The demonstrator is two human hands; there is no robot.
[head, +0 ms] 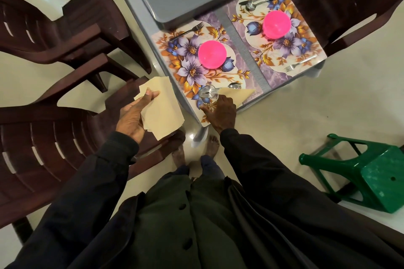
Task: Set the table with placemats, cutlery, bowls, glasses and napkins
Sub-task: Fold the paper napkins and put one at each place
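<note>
Napkins (162, 113) sit pinched in left fingers (150, 95); right fingers (227, 101) touch a folded napkin (241, 94), grip unclear.

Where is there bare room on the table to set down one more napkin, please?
Free: the right placemat between its pink bowl and its fork. The grey strip between both placemats is bare but narrow. Crowded: the near corner of the left placemat, where glass, spoon, folded napkin and right hand meet.
</note>
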